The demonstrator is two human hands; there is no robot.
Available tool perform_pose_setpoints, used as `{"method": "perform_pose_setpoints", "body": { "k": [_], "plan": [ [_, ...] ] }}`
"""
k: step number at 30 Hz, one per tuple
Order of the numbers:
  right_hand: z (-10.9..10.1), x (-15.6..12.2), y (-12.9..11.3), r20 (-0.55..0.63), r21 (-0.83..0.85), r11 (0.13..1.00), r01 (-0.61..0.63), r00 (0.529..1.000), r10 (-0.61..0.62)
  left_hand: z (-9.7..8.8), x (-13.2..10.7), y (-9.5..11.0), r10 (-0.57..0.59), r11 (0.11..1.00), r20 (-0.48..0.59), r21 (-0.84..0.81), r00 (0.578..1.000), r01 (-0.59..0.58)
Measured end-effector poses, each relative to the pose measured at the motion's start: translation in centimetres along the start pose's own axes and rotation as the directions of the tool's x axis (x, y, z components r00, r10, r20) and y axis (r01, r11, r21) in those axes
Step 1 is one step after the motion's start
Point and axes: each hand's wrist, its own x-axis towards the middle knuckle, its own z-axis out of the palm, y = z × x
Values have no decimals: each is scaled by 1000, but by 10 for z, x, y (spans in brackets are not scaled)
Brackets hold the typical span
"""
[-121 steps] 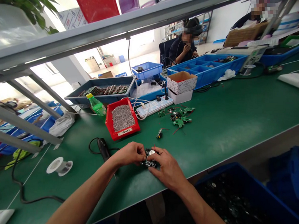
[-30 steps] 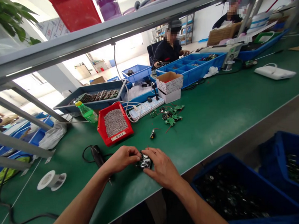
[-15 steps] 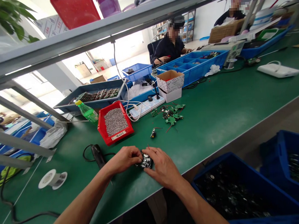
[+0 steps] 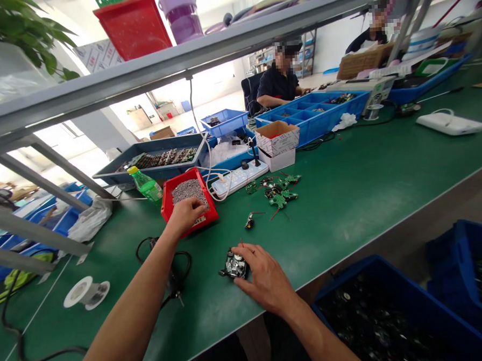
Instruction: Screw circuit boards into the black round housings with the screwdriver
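Note:
My left hand (image 4: 186, 213) reaches over the front of a red bin (image 4: 210, 210) filled with tiny silvery metal parts (image 4: 187, 190), perhaps screws. Its thumb and fingers are drawn together at those parts; whatever is between them is too small to make out. On the green table, my right hand (image 4: 266, 273) grips the right side of a small black-and-silver electromechanical assembly (image 4: 234, 265), thumb at its near edge and fingers over its far corner. A short red wire sticks up from it. A corded handheld tool with a metal tip, likely an electric screwdriver (image 4: 174, 283), lies left of the assembly.
Green circuit boards (image 4: 282, 194) with wires and a small wired part (image 4: 249, 222) lie beyond the assembly. A power strip (image 4: 241, 179), green bottle (image 4: 147, 186) and solder spool (image 4: 85, 292) stand around. Blue crates (image 4: 374, 265) sit below the table edge; a co-worker (image 4: 278, 81) sits opposite.
My left hand has left the assembly and moved forward and left to the red bin. My right hand has stayed on the assembly. The view has shifted slightly, and the handheld tool shows more fully.

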Motion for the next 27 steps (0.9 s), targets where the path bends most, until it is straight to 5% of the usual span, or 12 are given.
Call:
{"method": "perform_pose_setpoints", "body": {
  "k": [6,14,18,27],
  "plan": [
    [-1,0,0,5,2,1000,-1,1000,1,15,40,-28,-80,987,-109,133,991,94],
    [1,0,1,-3,12,1000,-10,1000,10,14,36,-36,-98,982,-187,143,977,126],
    [0,0,0,2,14,1000,-14,1000,14,13,35,-40,-86,988,-140,114,986,102],
    [-1,0,-1,12,23,999,-24,1000,24,14,32,-36,-100,995,-176,-45,979,94]
  ]
}}
